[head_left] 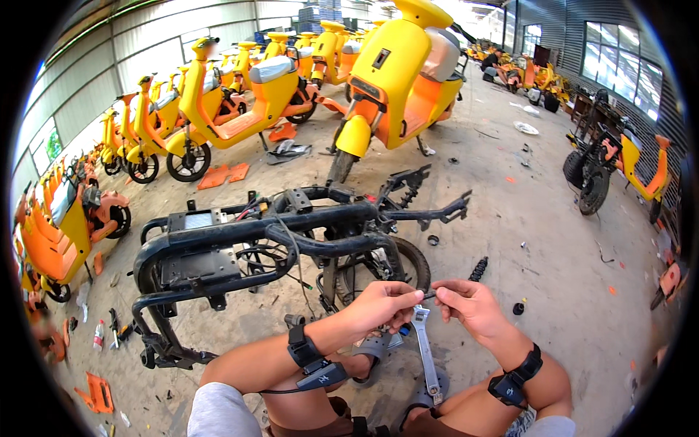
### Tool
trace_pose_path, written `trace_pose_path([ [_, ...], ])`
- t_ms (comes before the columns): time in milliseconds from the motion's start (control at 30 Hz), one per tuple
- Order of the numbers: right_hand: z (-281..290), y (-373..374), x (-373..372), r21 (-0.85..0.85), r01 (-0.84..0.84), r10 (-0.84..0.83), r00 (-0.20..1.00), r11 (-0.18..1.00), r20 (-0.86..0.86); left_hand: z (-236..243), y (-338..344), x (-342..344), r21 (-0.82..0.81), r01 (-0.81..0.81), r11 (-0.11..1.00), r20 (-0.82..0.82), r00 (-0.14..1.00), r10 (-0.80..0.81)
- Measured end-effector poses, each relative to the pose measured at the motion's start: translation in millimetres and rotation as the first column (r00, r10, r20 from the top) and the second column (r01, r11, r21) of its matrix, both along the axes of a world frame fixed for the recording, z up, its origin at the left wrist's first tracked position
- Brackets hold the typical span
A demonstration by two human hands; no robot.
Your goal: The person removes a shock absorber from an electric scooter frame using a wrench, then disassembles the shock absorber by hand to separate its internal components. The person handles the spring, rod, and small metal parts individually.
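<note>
Both my hands meet above my feet, pinching a short thin dark rod-like piece point(429, 295) between them; its exact kind is too small to make out. My left hand point(382, 307) has thumb and forefinger closed on its left end. At the other end are the closed fingertips of my right hand point(467, 306). A silver adjustable wrench point(426, 349) reaches from just under my left fingers down between my shoes; whether those fingers touch it I cannot tell. Beyond my hands lies a black scooter frame point(320, 222) on its side, with loose cables and a wheel point(415, 264).
Yellow-orange scooters point(397, 87) stand in rows ahead and left. On the concrete floor point(539, 291) lie a black spring shock absorber point(478, 269), a small black cylinder point(518, 309), a plastic bottle point(98, 335) and orange panels point(98, 393). Another person point(493, 62) sits far off.
</note>
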State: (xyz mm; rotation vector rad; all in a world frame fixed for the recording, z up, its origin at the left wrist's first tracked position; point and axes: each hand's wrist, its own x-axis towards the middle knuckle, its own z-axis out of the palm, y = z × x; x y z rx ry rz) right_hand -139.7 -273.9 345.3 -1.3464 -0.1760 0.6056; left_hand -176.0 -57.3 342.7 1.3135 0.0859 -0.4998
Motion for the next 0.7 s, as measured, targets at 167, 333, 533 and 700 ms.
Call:
trace_pose_path([
  [167, -2.1, 3.8, 1.4, -0.059, -0.008, 0.011, 0.999, 0.998, 0.048, -2.0, 1.4, 0.2, -0.023, -0.004, 1.000, -0.022, 1.000, 0.003],
  [333, -1.0, 6.1, -0.5, -0.072, -0.017, 0.027, 0.990, 0.997, 0.138, 5.6, 2.0, -1.9, -0.044, 0.003, 0.999, -0.060, 0.998, -0.006],
  [533, -5.6, 6.1, -0.8, -0.079, -0.018, 0.034, 0.979, 0.997, 0.201, 3.8, 0.5, -1.6, -0.023, -0.009, 1.000, -0.047, 0.999, 0.008],
  [700, -4.3, 6.0, -1.6, -0.086, -0.026, 0.044, 0.978, 0.996, 0.204, 2.0, 1.6, -0.3, -0.015, 0.003, 1.000, -0.038, 0.999, -0.004],
])
